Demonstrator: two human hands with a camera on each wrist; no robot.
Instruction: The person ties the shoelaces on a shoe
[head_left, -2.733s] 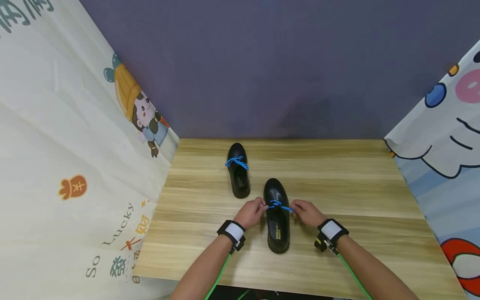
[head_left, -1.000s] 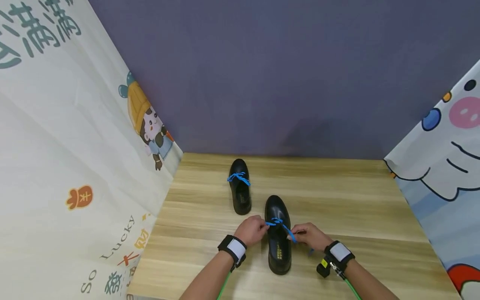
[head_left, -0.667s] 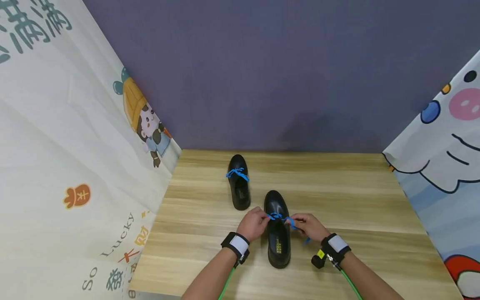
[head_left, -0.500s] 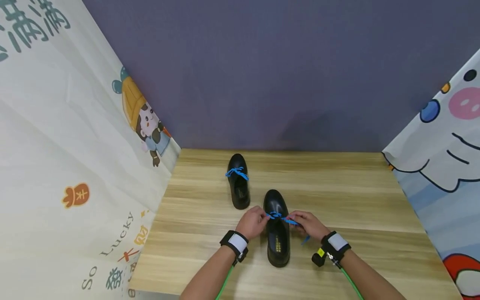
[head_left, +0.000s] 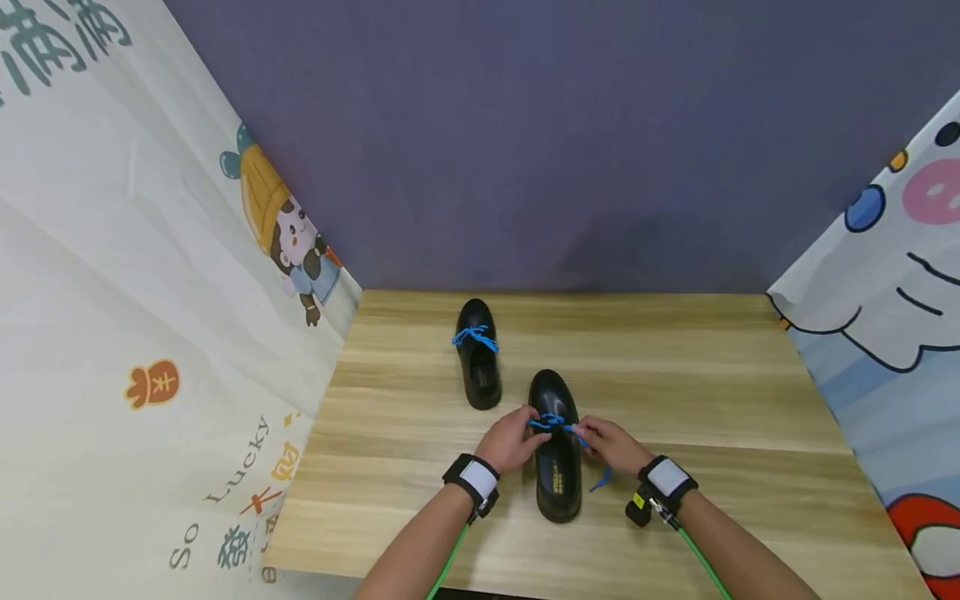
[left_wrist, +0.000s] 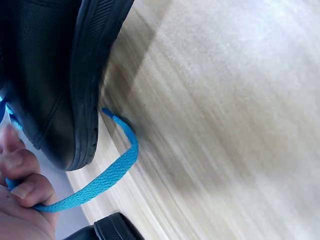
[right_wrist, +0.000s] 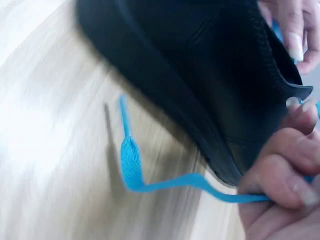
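A black shoe (head_left: 557,446) lies near the front middle of the wooden table (head_left: 712,375), toe pointing away. Its blue lace (head_left: 553,422) crosses the top. My left hand (head_left: 512,440) pinches the lace on the shoe's left side; in the left wrist view the fingers (left_wrist: 20,192) hold a lace end (left_wrist: 100,180) that trails beside the sole. My right hand (head_left: 609,443) pinches the lace on the right side; a loose end (right_wrist: 131,165) hangs down to the table beside the shoe (right_wrist: 210,95).
A second black shoe (head_left: 477,362) with a tied blue lace (head_left: 474,336) stands further back and to the left. Printed cloth sheets hang at the left (head_left: 150,333) and right (head_left: 892,333) edges of the table. A dark wall (head_left: 525,142) closes the back.
Both hands have kept hold of the lace and drawn closer together over the shoe's top. The right lace end now hangs down beside the shoe. The head view shifted slightly.
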